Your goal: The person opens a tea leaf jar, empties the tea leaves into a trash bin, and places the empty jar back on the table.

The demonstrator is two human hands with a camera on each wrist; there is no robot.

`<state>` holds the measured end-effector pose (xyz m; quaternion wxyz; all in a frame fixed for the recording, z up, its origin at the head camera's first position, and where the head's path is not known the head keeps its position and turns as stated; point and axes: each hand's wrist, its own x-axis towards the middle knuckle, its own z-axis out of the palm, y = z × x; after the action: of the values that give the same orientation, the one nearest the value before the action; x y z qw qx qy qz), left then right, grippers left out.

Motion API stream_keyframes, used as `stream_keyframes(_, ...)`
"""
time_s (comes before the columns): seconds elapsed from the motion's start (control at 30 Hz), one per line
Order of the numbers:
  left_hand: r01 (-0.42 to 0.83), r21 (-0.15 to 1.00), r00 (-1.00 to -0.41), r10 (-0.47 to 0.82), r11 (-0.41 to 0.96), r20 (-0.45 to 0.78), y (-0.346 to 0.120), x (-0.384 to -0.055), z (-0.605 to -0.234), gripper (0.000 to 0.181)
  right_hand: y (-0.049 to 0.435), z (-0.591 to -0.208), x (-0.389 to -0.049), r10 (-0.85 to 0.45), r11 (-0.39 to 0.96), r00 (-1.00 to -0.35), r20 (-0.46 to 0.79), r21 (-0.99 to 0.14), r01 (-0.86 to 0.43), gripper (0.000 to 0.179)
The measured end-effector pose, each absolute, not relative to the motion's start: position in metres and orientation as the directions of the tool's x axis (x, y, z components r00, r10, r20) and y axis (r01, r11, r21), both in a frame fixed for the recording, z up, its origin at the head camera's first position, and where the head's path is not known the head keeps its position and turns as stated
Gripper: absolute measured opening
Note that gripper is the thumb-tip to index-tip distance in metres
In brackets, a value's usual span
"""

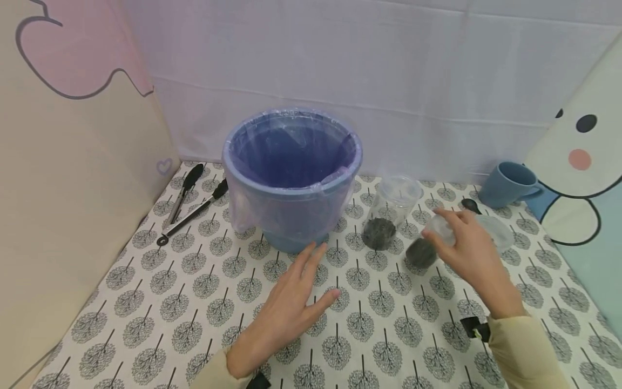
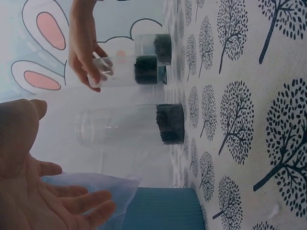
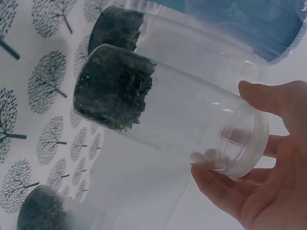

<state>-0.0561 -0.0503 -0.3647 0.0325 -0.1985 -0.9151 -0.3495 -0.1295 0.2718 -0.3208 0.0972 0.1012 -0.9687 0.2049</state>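
Note:
My right hand [image 1: 464,246] grips the lidded top of a clear jar [image 3: 177,105], thumb on one side and fingers on the other. Dark dried leaves, like loose tea, fill the jar's lower part. In the left wrist view this jar's base seems slightly above the tablecloth. A second similar jar [image 1: 389,213] stands to its left, behind the bucket's right front. A third jar [image 2: 153,45], partly hidden by my right hand in the head view, is on the right. My left hand [image 1: 291,302], fingers spread and holding nothing, hovers in front of the blue bucket [image 1: 291,189].
A translucent bag lines the bucket and folds over its rim. Black-tipped metal tongs [image 1: 187,216] lie to its left. At the back right are a blue mug [image 1: 507,186] and a black spoon [image 1: 470,205]. A tree-patterned cloth [image 1: 194,329] covers the table; fabric walls stand behind and beside.

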Motion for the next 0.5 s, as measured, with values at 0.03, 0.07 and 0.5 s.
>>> stream_keyframes(0.03,0.385,0.628,-0.920,0.339,0.676,0.198,-0.050,-0.056,-0.365,0.077,0.270,-0.319,-0.128,-0.159,0.897,-0.960,0.228,-0.374,-0.238,0.061)
stream_keyframes(0.07,0.383,0.631,-0.920,0.338,0.675,0.198,-0.050,-0.057,-0.365,0.077,0.269,-0.318,-0.126,-0.162,0.897,-0.961,0.226,-0.371,-0.239,0.061)
stream_keyframes(0.5,0.375,0.655,-0.922,0.339,0.656,0.189,-0.047,-0.059,-0.366,0.079,0.248,-0.299,-0.103,-0.187,0.898,-0.957,0.223,-0.357,-0.258,0.062)
